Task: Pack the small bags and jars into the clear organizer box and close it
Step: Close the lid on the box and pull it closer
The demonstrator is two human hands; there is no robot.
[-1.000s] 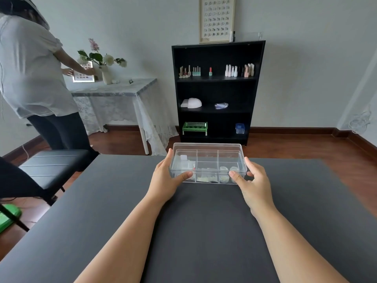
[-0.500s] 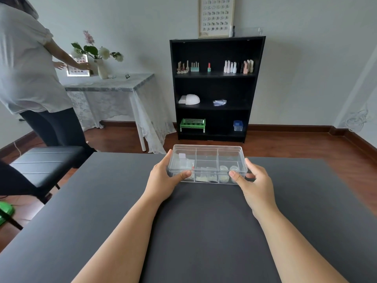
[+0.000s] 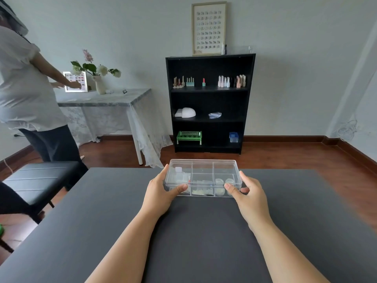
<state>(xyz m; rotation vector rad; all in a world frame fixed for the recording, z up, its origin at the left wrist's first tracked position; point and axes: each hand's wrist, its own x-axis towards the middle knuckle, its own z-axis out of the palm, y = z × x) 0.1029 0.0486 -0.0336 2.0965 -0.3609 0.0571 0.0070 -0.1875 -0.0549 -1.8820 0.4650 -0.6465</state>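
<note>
Nearly finished: small bags (image 3: 201, 192) and jars (image 3: 219, 192) inside clear organizer box (image 3: 203, 172), lid seemingly down; left hand (image 3: 161, 194) and right hand (image 3: 250, 196) gripping its ends.

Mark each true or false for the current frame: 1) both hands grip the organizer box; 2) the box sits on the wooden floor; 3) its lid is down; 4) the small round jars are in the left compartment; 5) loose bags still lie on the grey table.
1. True. The left hand and right hand hold opposite ends of the clear organizer box.
2. False. It is at the far edge of the grey table.
3. True. The lid appears shut over the compartments.
4. False. The round jars are in the right compartment.
5. False. No loose bags show on the table; flat bags lie inside the middle compartment.
</note>
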